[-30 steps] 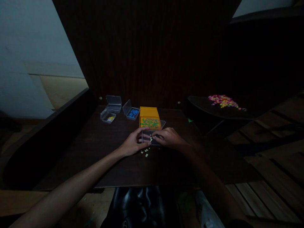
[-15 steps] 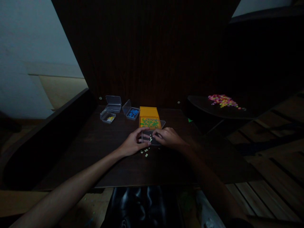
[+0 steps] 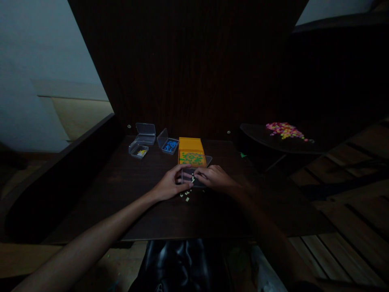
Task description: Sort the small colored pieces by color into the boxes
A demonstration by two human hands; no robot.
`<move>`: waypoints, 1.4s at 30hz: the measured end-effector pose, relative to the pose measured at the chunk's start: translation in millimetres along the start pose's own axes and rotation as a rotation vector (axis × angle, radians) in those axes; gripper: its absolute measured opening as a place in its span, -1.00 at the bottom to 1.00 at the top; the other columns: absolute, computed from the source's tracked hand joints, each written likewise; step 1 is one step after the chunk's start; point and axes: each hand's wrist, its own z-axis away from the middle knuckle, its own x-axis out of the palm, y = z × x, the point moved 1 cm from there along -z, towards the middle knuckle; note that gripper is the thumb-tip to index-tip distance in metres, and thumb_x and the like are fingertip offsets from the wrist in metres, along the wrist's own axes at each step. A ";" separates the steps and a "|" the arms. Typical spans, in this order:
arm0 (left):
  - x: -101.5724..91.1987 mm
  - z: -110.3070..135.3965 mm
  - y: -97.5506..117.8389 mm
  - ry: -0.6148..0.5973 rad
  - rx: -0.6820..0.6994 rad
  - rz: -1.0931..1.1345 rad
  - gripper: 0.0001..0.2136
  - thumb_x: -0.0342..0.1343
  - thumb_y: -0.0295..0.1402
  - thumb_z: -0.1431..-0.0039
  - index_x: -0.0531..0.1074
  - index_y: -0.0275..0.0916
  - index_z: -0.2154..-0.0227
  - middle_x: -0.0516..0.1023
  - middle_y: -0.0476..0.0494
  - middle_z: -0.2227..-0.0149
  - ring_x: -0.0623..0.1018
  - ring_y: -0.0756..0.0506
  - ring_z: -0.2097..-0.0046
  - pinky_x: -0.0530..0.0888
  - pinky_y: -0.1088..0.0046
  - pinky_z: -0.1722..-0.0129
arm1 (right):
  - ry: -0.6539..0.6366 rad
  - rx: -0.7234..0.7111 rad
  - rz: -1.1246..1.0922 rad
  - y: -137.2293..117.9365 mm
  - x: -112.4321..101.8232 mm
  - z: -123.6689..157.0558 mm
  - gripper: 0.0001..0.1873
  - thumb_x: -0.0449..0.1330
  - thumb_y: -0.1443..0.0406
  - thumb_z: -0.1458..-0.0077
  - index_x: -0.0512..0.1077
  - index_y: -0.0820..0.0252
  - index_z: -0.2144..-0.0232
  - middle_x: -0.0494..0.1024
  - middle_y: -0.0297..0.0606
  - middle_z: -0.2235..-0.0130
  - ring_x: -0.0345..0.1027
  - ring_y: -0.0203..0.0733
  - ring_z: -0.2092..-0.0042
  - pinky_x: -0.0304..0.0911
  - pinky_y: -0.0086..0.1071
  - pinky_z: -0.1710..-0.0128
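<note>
A clear plastic box lies on the dark table, its transparent lid tipped open toward the yellow box behind. My left hand grips the clear box by its left end, thumb at the near side and fingers at the far side. Above the box's inside, my right hand has its fingertips pinched together; whatever they hold is too small to make out. Several pale small pieces show between the hands. More pale pieces are scattered on the table just in front.
Behind the hands stands an open yellow box with green pieces. Farther left are a clear box of blue pieces, one with yellow and white pieces, and another open clear box. Colourful beads are heaped on a side shelf.
Almost nothing differs. My right fingertips have shifted very slightly left over the clear box, while my left hand keeps its hold.
</note>
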 end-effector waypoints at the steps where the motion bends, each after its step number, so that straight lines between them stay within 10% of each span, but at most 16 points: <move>1: -0.1 -0.1 -0.2 -0.001 0.002 0.004 -0.42 0.31 -0.45 0.06 0.25 -0.29 -0.05 0.47 -0.18 0.18 0.52 -0.05 0.17 0.50 0.33 0.14 | 0.001 0.000 0.012 0.0 0.5 -0.1 -0.72 0.01 0.22 -0.26 0.49 0.14 0.15 0.59 -0.22 0.24 0.41 -0.22 0.26 0.09 -0.43 0.31; 42: -2.2 -1.0 0.2 0.036 -0.001 -0.020 -0.40 0.32 -0.40 0.07 0.26 -0.28 -0.06 0.48 -0.19 0.17 0.51 -0.07 0.14 0.48 0.31 0.11 | 0.112 -0.047 -0.124 6.6 -8.3 4.5 -0.72 0.09 0.26 -0.17 0.54 0.12 0.15 0.59 -0.27 0.38 0.35 -0.31 0.43 0.10 -0.47 0.38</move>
